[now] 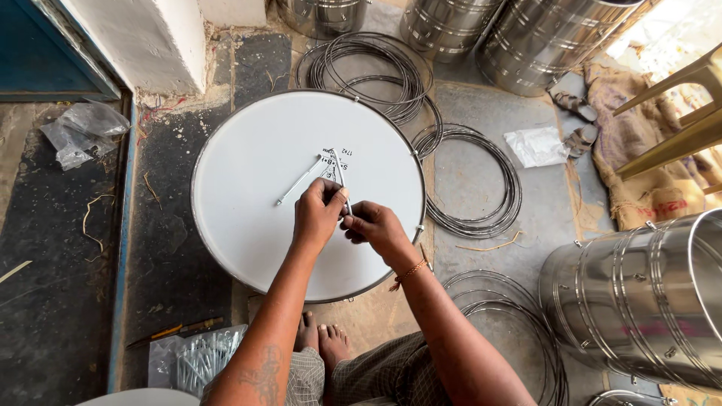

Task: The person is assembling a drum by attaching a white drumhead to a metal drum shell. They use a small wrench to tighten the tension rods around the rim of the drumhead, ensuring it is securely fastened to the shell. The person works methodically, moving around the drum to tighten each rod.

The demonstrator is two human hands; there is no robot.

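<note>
A large round drum with a white skin (256, 165) and a thin metal rim stands on the floor in front of me. My left hand (320, 214) and my right hand (374, 225) meet over its lower right part. Together they pinch the joint of a metal divider (323, 169). One leg of the divider points up toward small dark markings on the skin; the other leg slants out to the left. A gold bracelet (410, 271) circles my right wrist. My bare feet (322, 342) show below the drum.
Coils of metal wire rings (376, 71) lie behind the drum, to its right (481, 180) and at lower right (511, 316). Steel drum shells stand at the back (541, 37) and right (647, 301). A plastic bag of metal rods (199, 357) lies at lower left.
</note>
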